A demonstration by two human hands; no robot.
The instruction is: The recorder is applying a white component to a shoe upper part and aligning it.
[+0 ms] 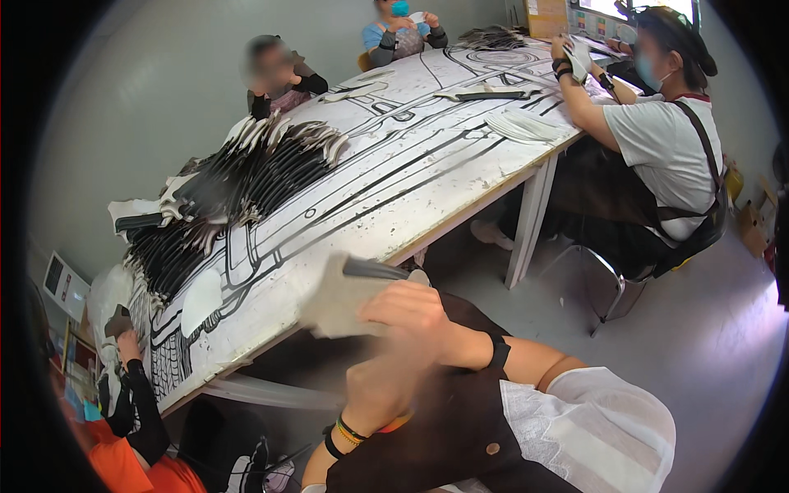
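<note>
My right hand (408, 307) is closed on a pale beige flat piece with a dark strip along its upper edge (341, 302). The piece is tilted over the near edge of the table, above my lap, and its outline is slightly blurred. My left hand (380, 384) is just below the right, close to the piece. Motion smears its fingers, so their grip is hidden. A black band circles my right wrist; bracelets circle the left.
The long white table (374, 226), painted with black lines, runs diagonally ahead. A heap of black-and-white pieces (263, 177) covers its left part. White curved pieces (526, 127) lie toward its right end. Co-workers sit around it, one in a chair (612, 271) at right.
</note>
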